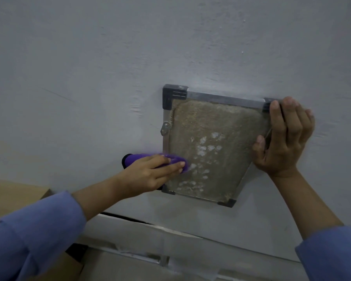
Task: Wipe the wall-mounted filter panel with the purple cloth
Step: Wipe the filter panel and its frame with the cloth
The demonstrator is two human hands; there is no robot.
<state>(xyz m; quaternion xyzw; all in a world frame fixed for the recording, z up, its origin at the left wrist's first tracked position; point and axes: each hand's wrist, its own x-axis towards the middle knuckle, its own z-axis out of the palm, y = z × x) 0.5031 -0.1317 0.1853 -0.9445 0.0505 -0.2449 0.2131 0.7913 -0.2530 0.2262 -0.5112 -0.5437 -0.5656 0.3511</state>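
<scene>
The filter panel [209, 128] hangs on a pale grey wall; it has a metal frame, black corner pieces and a dusty brown mesh with pale patches low in the middle. My left hand [150, 173] presses a purple cloth [176, 159] flat against the panel's lower left edge; part of the cloth is blurred and part is hidden under my fingers. My right hand [284, 138] grips the panel's right edge near the upper right corner, fingers curled over the frame.
A small metal latch [165, 127] sits on the frame's left side. A brown cardboard box [14, 197] stands at the lower left. Below the panel runs a white ledge [170, 240] with a dark gap along it. Bare wall [130, 47] surrounds the panel.
</scene>
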